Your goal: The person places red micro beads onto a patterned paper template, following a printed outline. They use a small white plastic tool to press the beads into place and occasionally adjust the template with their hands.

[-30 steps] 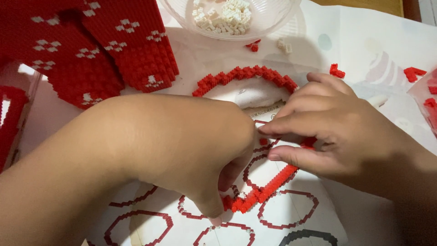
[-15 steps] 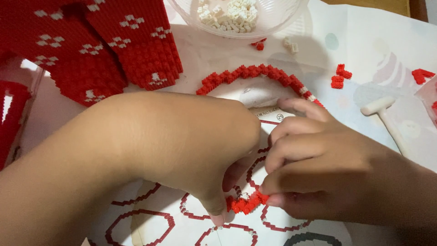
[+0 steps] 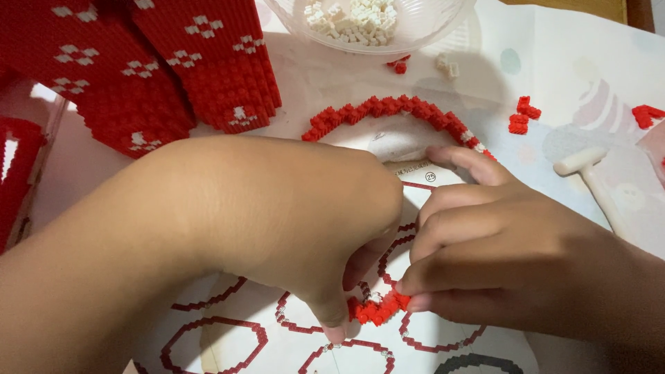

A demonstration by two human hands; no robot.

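My left hand (image 3: 277,221) and my right hand (image 3: 499,256) meet over a printed instruction sheet (image 3: 228,332). Between their fingertips sits a short strip of small red bricks (image 3: 377,309), pinched from both sides. Behind the hands an arched ring of red bricks (image 3: 395,111) curves over the sheet; its near half is hidden under my hands. The sheet shows red ring outlines.
Two tall red brick pieces with white flower marks (image 3: 208,62) stand at the back left. A clear bowl of white bricks (image 3: 367,21) sits at the back. Loose red bricks (image 3: 523,114) and a small white hammer-shaped tool (image 3: 589,173) lie at the right.
My right hand has slid down toward me and closed in on the red strip, which looks shorter now. The left hand has stayed almost in place.
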